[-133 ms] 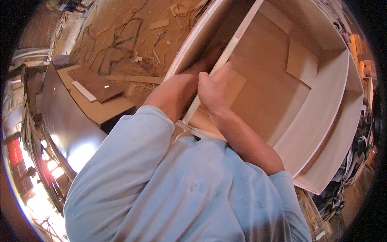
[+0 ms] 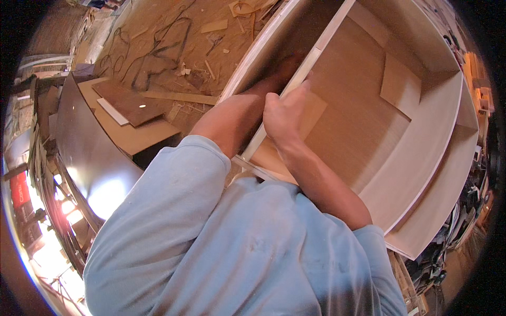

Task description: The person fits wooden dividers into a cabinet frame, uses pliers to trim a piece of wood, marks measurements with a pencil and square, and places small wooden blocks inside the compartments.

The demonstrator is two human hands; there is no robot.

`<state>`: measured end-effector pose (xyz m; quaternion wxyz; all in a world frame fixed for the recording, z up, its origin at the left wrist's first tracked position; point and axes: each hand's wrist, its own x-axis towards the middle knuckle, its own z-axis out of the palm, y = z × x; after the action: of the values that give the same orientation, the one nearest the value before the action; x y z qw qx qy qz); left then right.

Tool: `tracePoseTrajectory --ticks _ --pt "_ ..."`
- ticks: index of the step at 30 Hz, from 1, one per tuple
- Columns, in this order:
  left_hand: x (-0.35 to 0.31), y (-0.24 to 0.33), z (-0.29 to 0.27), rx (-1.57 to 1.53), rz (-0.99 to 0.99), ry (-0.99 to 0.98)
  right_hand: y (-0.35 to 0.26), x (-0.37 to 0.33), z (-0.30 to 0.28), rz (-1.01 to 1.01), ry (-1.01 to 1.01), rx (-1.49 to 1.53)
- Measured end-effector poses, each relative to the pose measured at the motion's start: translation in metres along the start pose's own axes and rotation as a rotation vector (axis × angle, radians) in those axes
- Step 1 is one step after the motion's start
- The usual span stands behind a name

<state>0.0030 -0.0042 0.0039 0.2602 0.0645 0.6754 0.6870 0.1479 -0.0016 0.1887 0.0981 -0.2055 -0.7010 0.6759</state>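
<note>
A large pale wooden cabinet carcass lies in front of me, its inside facing up. A narrow wooden divider runs lengthwise through it. My right hand is closed over the edge of this divider, thumb on the left side and fingers toward the right compartment. Into the dark narrow compartment on the left reaches my left arm, with my left hand deep in shadow beside the divider. Its fingers are hidden. A brown panel forms the floor of the wide compartment, where a smaller rectangular board lies.
Loose boards are stacked on the left, next to a dark glossy curved panel. Cable and wood scraps litter the dusty floor beyond. Dark clutter lies at the right, beyond the cabinet.
The view has shifted slightly, so the cabinet and floor sit a little lower and further right. Both hands keep their places at the divider.
</note>
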Motion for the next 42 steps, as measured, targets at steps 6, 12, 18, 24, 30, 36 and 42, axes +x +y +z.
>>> tracePoseTrajectory --ticks 6,12,18,24,30,36,42 --pt "-0.014 -0.003 -0.011 0.080 -0.030 0.013 -0.008 0.004 -0.006 -0.011 -0.107 -0.016" --pt "-0.028 0.002 -0.003 0.061 -0.069 -0.046 0.003 0.005 -0.005 -0.087 -0.069 -0.114" --pt "-0.025 0.005 0.003 0.078 -0.081 -0.068 0.002 0.004 -0.011 -0.079 -0.072 -0.071" --pt "-0.025 0.003 0.002 0.102 -0.087 -0.063 -0.006 0.004 -0.024 -0.062 -0.073 -0.029" --pt "-0.034 0.037 0.019 0.252 -0.172 -0.117 -0.012 0.002 -0.043 -0.053 -0.105 0.006" --pt "-0.090 0.108 0.052 0.295 -0.086 -0.135 -0.012 -0.002 -0.068 -0.047 -0.079 -0.178" --pt "-0.068 0.078 0.100 -0.223 -0.436 -0.565 -0.014 -0.011 -0.123 -0.059 -0.051 -0.393"
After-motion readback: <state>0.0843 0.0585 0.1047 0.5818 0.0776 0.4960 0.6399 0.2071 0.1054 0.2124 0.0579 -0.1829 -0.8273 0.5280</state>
